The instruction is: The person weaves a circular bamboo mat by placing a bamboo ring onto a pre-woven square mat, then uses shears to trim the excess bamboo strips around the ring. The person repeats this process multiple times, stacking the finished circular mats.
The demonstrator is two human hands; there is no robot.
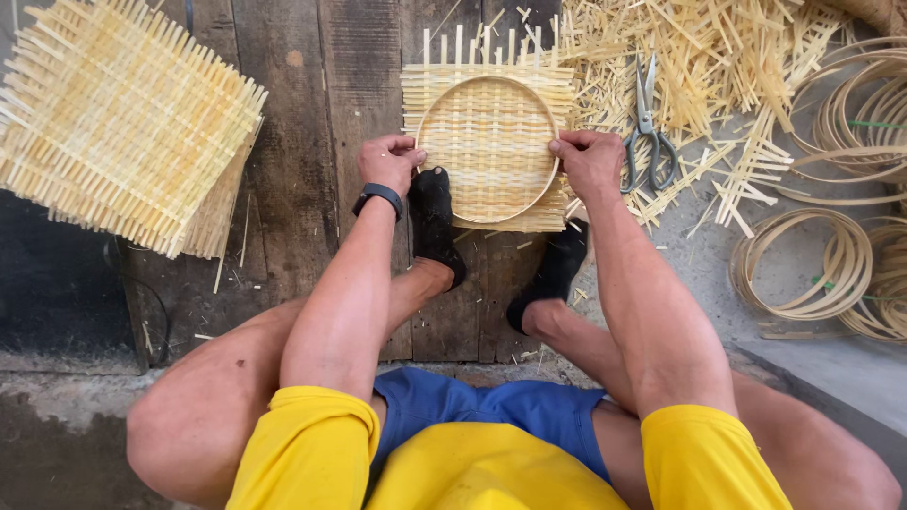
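A square woven bamboo mat [430, 85] lies on dark wooden boards in front of me, with a round bamboo hoop [487, 79] pressed onto it. My left hand [389, 162], with a black watch on its wrist, grips the hoop's left edge. On the right edge, my right hand [590, 162] pinches the hoop and mat together. Both feet in black socks [435, 222] rest against the mat's near side.
A stack of woven bamboo mats [123, 123] lies at the far left. Scissors [647, 127] sit on a heap of bamboo offcuts [699, 57] at the right. Coiled bamboo hoops [831, 264] lie further right, beside a concrete ledge [831, 378].
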